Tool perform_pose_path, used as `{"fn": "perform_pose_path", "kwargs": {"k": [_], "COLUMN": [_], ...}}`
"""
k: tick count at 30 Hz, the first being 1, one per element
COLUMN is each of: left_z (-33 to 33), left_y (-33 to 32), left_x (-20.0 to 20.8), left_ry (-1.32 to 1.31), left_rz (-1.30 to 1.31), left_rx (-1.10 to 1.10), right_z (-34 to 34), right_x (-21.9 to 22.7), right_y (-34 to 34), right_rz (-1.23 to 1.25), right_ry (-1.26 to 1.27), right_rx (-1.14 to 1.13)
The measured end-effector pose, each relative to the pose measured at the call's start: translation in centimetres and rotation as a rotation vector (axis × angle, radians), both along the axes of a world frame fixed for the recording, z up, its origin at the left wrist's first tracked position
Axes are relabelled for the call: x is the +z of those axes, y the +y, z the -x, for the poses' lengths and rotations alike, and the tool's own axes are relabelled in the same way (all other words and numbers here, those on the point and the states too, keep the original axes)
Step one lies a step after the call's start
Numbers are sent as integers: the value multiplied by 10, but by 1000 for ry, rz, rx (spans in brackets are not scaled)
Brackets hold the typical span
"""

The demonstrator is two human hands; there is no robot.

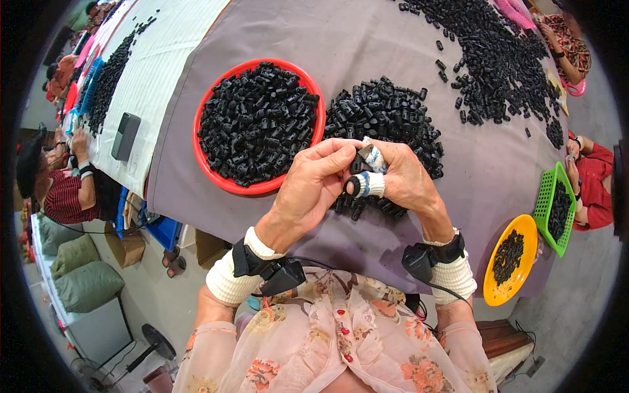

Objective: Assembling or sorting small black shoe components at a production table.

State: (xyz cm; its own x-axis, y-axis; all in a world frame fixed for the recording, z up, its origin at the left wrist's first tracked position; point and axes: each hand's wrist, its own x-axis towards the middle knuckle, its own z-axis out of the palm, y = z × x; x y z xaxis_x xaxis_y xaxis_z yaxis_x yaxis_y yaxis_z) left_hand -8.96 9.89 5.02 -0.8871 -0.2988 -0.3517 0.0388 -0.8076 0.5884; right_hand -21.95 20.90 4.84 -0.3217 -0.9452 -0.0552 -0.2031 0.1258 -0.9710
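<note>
Over the near edge of the heap, my two hands meet with their fingertips close together. My left hand (306, 180) is closed, pinching a small black plastic part (356, 165) between thumb and fingers. My right hand (407, 178) is closed around a small flat grey metal piece (365, 151), which touches the part; its exact kind is hidden by the fingers. White wrappings cover the right thumb and a finger. Behind the hands lies a pile of black plastic parts (386, 108). Left of it, a red round basin (198, 141) is heaped with similar parts.
A grey cloth covers the table (216, 29). More black parts (491, 72) spread at the far right. On the right stand a yellow plate (517, 288) and a green basket (545, 196) with parts. A dark box (126, 136) sits at left. Other people work on both sides.
</note>
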Motion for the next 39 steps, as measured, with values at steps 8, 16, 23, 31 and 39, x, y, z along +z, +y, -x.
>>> {"fn": "perform_pose_path", "kwargs": {"k": [8, 16, 23, 31, 39], "left_z": [3, 2, 0, 0, 2], "left_y": [4, 5, 5, 5, 7], "left_x": [6, 7, 5, 6, 7], "left_ry": [-11, -18, 3, -1, -14], "left_rz": [3, 16, 19, 12, 52], "left_rx": [18, 22, 20, 16, 11], "right_z": [0, 0, -2, -2, -3], "right_x": [3, -1, -2, 3, 0], "right_y": [1, 2, 4, 4, 6], "right_rz": [-8, -27, -6, -14, -1], "right_ry": [-43, -44, -121, -73, -53], "right_rx": [-4, 1, -1, 0, -6]}}
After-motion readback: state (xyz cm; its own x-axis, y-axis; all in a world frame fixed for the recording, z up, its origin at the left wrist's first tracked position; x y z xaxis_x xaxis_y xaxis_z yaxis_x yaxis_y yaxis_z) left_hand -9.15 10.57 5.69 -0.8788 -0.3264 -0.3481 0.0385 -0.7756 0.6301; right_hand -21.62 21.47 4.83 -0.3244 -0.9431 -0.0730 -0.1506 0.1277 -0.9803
